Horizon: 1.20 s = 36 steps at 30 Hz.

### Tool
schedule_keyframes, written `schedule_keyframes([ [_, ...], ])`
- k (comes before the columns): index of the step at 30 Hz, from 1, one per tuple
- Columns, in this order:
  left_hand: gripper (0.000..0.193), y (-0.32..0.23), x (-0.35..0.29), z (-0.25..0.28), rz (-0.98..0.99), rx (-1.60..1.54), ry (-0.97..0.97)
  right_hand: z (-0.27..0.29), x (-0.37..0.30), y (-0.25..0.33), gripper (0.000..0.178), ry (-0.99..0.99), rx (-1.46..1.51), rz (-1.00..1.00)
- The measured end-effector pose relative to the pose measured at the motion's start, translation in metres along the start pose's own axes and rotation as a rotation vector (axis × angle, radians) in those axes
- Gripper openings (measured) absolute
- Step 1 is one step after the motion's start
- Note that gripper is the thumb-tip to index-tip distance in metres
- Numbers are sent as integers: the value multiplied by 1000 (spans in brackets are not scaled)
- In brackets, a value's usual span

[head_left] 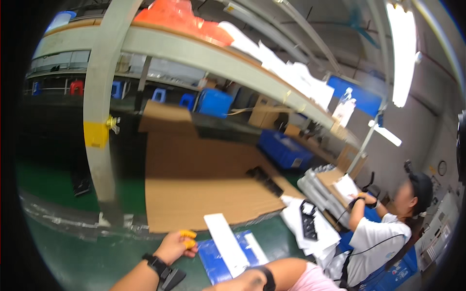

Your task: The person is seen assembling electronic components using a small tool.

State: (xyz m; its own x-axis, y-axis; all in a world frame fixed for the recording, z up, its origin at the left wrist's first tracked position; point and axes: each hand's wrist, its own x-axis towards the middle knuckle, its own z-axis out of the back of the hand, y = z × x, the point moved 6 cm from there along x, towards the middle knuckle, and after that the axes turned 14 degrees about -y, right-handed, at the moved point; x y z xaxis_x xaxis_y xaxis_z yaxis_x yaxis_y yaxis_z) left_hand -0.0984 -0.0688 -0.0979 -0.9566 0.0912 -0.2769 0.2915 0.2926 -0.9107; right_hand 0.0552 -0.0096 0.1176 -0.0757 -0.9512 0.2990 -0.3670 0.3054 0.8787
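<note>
My left hand (175,248), with yellow finger covers on two fingertips and a dark band at the wrist, is beside the left edge of a flat blue sheet (209,261). Its fingers are curled in, and whatever they may hold is hidden. A long white strip (224,242) lies slantwise across the blue sheet, with a shorter white piece (256,248) to its right. My right hand (245,281), blurred at the lower edge, is over the near end of the long strip. Its fingers cannot be made out.
Brown cardboard (208,179) covers the bench beyond, bearing a dark part (265,180). A black frame-like part (308,220) lies on white wrapping at right. Nearby a co-worker (383,233) handles cardboard. A post (99,169) stands at left under a shelf (194,53); a blue bin (284,149) is farther back.
</note>
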Motion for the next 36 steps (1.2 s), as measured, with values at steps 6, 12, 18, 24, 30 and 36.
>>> schedule_keyframes([
  [6, 24, 1, 6, -20, 65, -13, 65, -35, 30, 11, 31, 319, -278, 248],
  [12, 27, 0, 2, -11, 8, -2, 25, -45, 39, -1, 30, 358, -245, 198],
  [18, 27, -7, 9, -26, -17, 33, 55, -45, 22, -11, 32, 379, -98, 67],
  [24, 23, -4, -4, -16, -4, 86, -32, -52, -21, -15, 34, 432, -43, -28],
  [30, 27, -13, -6, -36, -43, 124, 60, -32, -111, 3, 25, 42, -147, -191],
  [36, 26, -15, -2, -30, 0, 71, 24, 39, -184, 49, 29, -340, -441, -145],
])
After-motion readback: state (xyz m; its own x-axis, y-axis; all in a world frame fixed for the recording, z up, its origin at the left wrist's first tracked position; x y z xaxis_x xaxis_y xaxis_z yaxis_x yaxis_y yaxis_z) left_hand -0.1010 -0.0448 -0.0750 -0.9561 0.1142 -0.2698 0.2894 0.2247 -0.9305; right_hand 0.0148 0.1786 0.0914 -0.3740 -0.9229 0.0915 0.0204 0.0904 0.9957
